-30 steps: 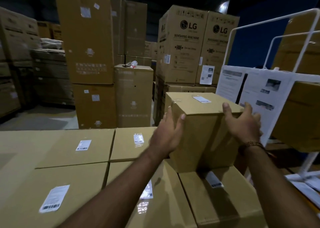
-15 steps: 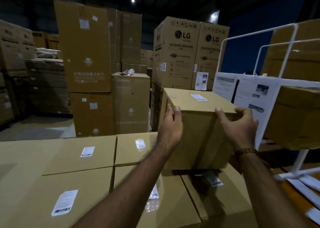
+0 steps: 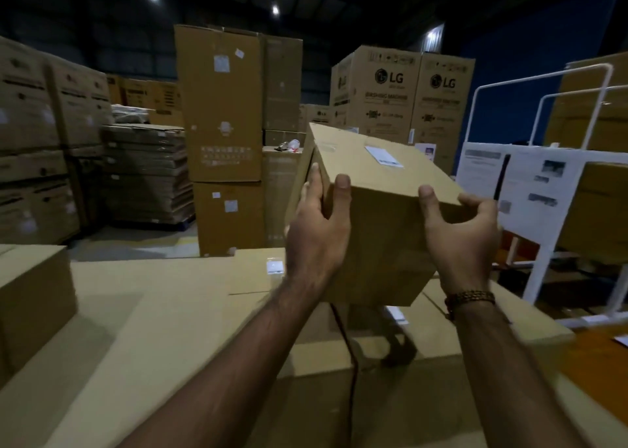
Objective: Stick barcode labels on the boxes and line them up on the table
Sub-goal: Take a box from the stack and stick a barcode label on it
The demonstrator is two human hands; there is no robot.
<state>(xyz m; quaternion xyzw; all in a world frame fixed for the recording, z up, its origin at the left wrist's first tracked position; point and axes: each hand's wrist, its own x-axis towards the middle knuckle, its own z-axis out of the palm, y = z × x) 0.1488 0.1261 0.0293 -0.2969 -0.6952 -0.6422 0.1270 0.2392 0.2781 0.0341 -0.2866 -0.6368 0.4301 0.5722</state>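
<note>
Both hands, left hand (image 3: 314, 240) and right hand (image 3: 460, 233), grip the labelled box (image 3: 380, 209) between them, lifted above the row of boxes (image 3: 210, 298). Being tilted, it could slip from the grip.

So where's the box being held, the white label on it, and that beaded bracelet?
held box (image 3: 384, 230), head view, its near side face.
white label (image 3: 383, 156), head view, middle of the sticker on the box top.
beaded bracelet (image 3: 470, 298), head view, beads on the right wrist.
</note>
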